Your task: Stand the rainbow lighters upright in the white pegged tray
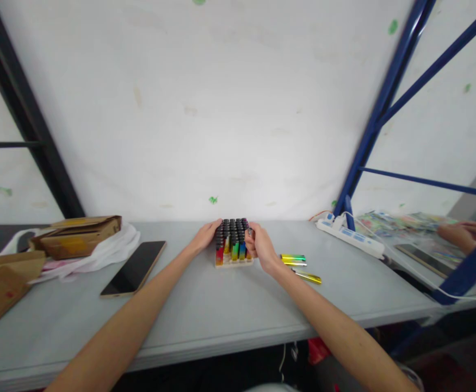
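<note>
Rows of colourful lighters (pixel 235 247) with black tops stand upright in a pale tray (pixel 234 264) in the middle of the table. At the tray's left side is my left hand (pixel 208 235), its fingers closed against the outer lighters and steadying the block. My right hand (pixel 261 245) is at the right front corner, with fingers curled round a lighter (pixel 251 232); only its metal top shows, and the rest is hidden by the fingers. Several loose lighters, shiny green and yellow (pixel 293 257) and gold (pixel 309 277), lie right of my right wrist.
A phone (pixel 135 269) lies to the left, near a cardboard box (pixel 78 238) on a white plastic bag (pixel 115 247) and another open box (pixel 5 288). A power strip (pixel 350 237) sits back right by the blue frame (pixel 368 136). Another person's hands (pixel 462 234) are at the far right.
</note>
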`<move>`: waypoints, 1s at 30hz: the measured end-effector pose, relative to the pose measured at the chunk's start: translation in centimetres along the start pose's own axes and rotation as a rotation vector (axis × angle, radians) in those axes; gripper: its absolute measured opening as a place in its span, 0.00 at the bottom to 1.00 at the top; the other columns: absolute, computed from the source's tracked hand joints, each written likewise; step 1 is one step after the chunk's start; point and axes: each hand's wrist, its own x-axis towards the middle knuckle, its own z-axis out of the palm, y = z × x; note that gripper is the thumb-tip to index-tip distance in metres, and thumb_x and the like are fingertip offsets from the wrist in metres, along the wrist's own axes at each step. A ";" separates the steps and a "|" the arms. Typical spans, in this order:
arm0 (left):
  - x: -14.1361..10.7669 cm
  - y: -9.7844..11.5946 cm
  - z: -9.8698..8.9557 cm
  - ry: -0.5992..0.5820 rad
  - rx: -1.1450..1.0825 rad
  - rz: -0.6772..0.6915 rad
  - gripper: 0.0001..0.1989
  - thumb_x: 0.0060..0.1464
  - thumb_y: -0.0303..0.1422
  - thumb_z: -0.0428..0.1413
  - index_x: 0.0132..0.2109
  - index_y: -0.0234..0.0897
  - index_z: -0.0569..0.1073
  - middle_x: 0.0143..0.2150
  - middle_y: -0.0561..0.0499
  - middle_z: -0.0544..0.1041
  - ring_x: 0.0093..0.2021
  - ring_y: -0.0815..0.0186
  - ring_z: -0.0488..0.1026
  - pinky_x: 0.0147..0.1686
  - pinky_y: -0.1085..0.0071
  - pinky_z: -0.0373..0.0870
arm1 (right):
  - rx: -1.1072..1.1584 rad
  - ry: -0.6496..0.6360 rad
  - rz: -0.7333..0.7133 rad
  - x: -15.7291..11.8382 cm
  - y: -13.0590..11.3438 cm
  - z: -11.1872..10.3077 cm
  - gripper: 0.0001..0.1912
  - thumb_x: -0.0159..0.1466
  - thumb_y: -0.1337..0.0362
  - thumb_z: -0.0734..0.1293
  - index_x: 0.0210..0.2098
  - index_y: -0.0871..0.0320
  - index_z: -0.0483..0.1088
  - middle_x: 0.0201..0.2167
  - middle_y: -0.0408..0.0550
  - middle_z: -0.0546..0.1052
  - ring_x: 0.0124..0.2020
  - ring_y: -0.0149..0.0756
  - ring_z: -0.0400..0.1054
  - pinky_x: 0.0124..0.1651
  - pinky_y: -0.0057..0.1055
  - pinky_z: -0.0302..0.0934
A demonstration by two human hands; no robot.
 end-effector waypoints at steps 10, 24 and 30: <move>0.1 -0.2 -0.1 -0.006 0.012 -0.023 0.33 0.53 0.57 0.46 0.43 0.32 0.79 0.44 0.44 0.81 0.49 0.52 0.73 0.55 0.61 0.63 | 0.010 -0.024 0.080 -0.2 0.0 -0.1 0.24 0.64 0.48 0.53 0.17 0.55 0.49 0.11 0.33 0.46 0.12 0.22 0.36 0.15 0.22 0.31; -0.2 0.3 -0.2 -0.019 0.065 -0.007 0.32 0.55 0.56 0.43 0.43 0.33 0.78 0.44 0.45 0.81 0.50 0.53 0.73 0.55 0.62 0.62 | -0.500 -0.347 -0.469 1.0 -3.1 -1.1 0.15 0.62 0.51 0.65 0.37 0.57 0.70 0.33 0.44 0.71 0.35 0.32 0.65 0.38 0.28 0.61; -0.1 0.2 -0.1 -0.005 0.081 0.024 0.31 0.55 0.55 0.43 0.39 0.34 0.79 0.42 0.46 0.81 0.47 0.54 0.74 0.53 0.63 0.63 | -0.785 -0.454 -0.599 2.2 -3.1 -0.4 0.09 0.64 0.57 0.65 0.38 0.56 0.70 0.32 0.44 0.75 0.31 0.33 0.68 0.38 0.30 0.59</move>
